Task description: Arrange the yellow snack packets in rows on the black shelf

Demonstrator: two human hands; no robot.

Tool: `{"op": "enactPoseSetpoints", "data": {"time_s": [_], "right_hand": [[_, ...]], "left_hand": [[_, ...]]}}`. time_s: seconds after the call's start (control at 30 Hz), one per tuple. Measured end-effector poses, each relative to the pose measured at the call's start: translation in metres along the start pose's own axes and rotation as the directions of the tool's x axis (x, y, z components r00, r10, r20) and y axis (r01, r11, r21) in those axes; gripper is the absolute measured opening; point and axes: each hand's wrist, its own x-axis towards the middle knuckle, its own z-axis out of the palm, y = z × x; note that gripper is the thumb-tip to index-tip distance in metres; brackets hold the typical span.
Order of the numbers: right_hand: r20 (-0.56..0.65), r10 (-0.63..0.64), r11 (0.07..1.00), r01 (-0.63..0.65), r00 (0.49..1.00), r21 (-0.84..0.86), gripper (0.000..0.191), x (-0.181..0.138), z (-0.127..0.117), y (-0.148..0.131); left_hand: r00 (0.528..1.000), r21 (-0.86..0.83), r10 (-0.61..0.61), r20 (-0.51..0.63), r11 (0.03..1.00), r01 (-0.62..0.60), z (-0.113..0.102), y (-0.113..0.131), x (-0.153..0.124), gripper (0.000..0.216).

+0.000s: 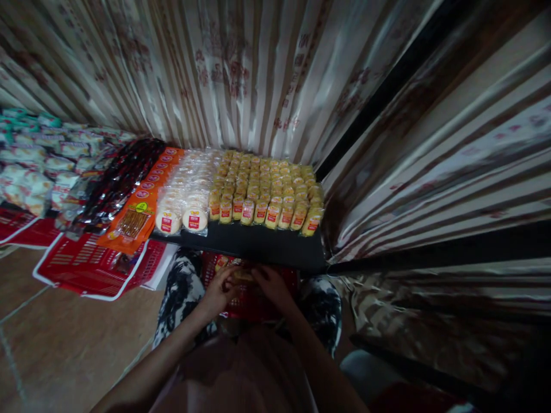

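Observation:
My left hand [220, 289] and my right hand [270, 285] meet over a red basket [252, 304] that rests on my lap. Both hands curl round a small yellow snack packet [242, 276] held between them. Just beyond them is a black shelf [258, 244] with rows of the same yellow snack packets [267, 189] standing side by side. To the left of these lie round white cake packets [185, 198].
Orange snack packs [138, 212] and dark red packs [116, 183] lie further left, with white bags [34, 166] beyond. Red baskets [86, 267] sit on the tiled floor [64, 344]. Striped curtains [241, 74] hang behind and at the right.

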Motion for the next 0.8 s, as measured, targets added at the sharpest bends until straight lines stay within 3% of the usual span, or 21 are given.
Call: {"op": "enactPoseSetpoints", "data": {"time_s": [0.07, 0.1, 0.17, 0.27, 0.43, 0.53, 0.6, 0.7, 0.8], "right_hand": [[-0.015, 0.002, 1.0, -0.001, 1.0, 0.023, 0.038, -0.006, -0.006, -0.011], [-0.011, 0.008, 0.999, -0.008, 1.0, 0.053, 0.039, -0.008, -0.01, -0.017], [0.009, 0.02, 0.989, -0.021, 1.0, 0.144, 0.043, -0.01, -0.018, -0.029], [0.026, -0.005, 0.971, -0.002, 1.0, 0.24, 0.048, -0.009, -0.029, -0.043], [-0.02, -0.068, 0.987, 0.071, 0.997, 0.143, 0.046, 0.0, -0.035, -0.045], [-0.051, -0.14, 0.99, 0.138, 0.989, -0.036, 0.039, 0.001, -0.033, -0.041], [-0.156, -0.199, 0.97, 0.171, 0.968, -0.174, 0.032, -0.001, -0.033, -0.041], [-0.301, -0.373, 0.906, 0.275, 0.878, -0.32, 0.03, -0.008, -0.035, -0.045], [-0.227, -0.557, 0.806, 0.454, 0.799, -0.379, 0.033, -0.013, -0.041, -0.051]], "left_hand": [[0.997, 0.05, 0.06, -0.055, 0.997, -0.057, 0.0, 0.003, -0.005, 0.029], [0.996, 0.012, 0.029, -0.087, 1.0, -0.028, 0.001, 0.004, -0.006, 0.029], [0.986, -0.18, -0.125, -0.114, 0.978, 0.104, 0.005, 0.006, -0.009, 0.038], [0.945, -0.469, -0.323, -0.05, 0.843, 0.263, 0.012, 0.012, -0.01, 0.048], [0.911, -0.624, -0.412, -0.007, 0.714, 0.318, 0.018, 0.026, -0.005, 0.047], [0.912, -0.545, -0.41, -0.016, 0.768, 0.336, 0.015, 0.031, 0.0, 0.047], [0.92, -0.427, -0.389, -0.051, 0.841, 0.332, 0.013, 0.035, 0.005, 0.048], [0.948, -0.243, -0.309, -0.08, 0.928, 0.282, 0.008, 0.042, 0.015, 0.047], [0.984, -0.043, -0.169, -0.063, 0.985, 0.167, 0.005, 0.051, 0.029, 0.043]]}}
